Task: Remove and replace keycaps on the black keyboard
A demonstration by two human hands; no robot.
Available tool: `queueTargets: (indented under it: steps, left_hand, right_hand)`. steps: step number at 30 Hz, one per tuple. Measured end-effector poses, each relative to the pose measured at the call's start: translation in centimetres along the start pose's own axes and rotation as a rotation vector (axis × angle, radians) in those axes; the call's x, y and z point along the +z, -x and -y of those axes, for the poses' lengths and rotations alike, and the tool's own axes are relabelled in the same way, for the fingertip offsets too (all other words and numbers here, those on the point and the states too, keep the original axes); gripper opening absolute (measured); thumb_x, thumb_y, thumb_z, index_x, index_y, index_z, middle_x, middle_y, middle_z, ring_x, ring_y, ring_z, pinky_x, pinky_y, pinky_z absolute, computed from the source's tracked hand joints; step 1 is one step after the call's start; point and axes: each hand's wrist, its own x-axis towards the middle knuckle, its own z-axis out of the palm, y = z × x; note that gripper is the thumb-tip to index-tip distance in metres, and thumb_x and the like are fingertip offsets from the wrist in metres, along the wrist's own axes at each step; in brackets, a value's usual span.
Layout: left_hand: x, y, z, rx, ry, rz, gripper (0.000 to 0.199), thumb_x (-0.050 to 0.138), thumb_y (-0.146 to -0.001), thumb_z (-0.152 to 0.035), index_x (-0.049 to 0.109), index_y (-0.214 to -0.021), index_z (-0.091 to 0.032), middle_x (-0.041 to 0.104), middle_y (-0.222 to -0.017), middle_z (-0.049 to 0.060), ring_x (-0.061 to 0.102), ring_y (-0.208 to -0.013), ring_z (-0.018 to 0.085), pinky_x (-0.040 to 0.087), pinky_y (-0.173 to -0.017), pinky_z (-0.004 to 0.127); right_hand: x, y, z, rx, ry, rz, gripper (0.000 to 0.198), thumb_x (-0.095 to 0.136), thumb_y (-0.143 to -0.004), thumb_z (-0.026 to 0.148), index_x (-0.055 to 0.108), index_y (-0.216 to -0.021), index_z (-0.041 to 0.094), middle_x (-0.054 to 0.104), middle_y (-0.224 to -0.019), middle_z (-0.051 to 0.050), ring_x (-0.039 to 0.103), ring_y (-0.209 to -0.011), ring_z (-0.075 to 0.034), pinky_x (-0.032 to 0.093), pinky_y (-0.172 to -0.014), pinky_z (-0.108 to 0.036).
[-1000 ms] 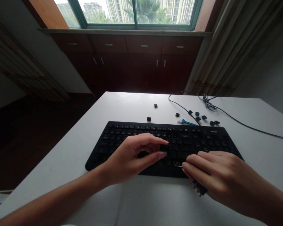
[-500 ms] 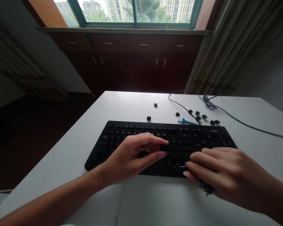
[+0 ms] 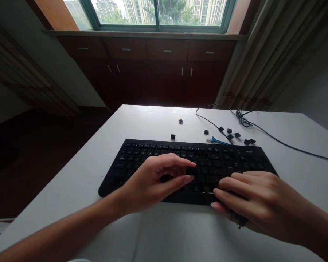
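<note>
A black keyboard (image 3: 187,198) lies on the white table, with bare spots where several of its keys have come off. Over its middle is my left hand (image 3: 155,180), thumb and forefinger closed around what looks like a black keycap (image 3: 191,171). My right hand (image 3: 251,196) is curled at the keyboard's front right part, fingertips close together near the bottom key row. A dark tool with small metal tips (image 3: 239,221) pokes out below its palm; most of it is hidden by the fingers.
Behind the keyboard lie a loose keycap (image 3: 173,137), another keycap (image 3: 180,121) and several more to the right. A small blue brush (image 3: 218,140) rests near the cable (image 3: 284,146), which is partly bundled. Dark red cabinets (image 3: 166,80) stand beyond the table (image 3: 82,171).
My right hand has shifted slightly left, and the dark tool shows a little less below it. My left hand keeps its pose.
</note>
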Motion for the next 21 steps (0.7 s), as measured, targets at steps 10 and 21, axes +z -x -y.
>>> queueTargets:
  steps: [10,21]
  left_hand:
    - [-0.1,0.0,-0.4,-0.039,0.097,-0.034,0.024,0.075,-0.09,-0.021,0.076,-0.114,-0.021,0.071,-0.094,0.002,0.067,-0.082,0.011,0.058,-0.075,0.016]
    - [-3.0,-1.5,-0.2,-0.155,0.47,-0.415,0.029,0.084,-0.084,-0.028,0.079,-0.112,-0.023,0.077,-0.101,0.005,0.069,-0.082,0.009,0.057,-0.075,0.011]
  right_hand:
    - [-0.3,0.2,-0.2,0.025,-0.041,0.089,0.02,0.052,-0.097,0.008,0.066,-0.088,0.018,0.062,-0.076,-0.001,0.05,-0.062,-0.016,0.03,-0.058,-0.034]
    - [-0.7,-0.2,-0.1,0.003,-0.052,0.101,0.024,0.047,-0.099,0.005,0.066,-0.093,0.017,0.063,-0.08,-0.003,0.056,-0.066,-0.014,0.035,-0.06,-0.03]
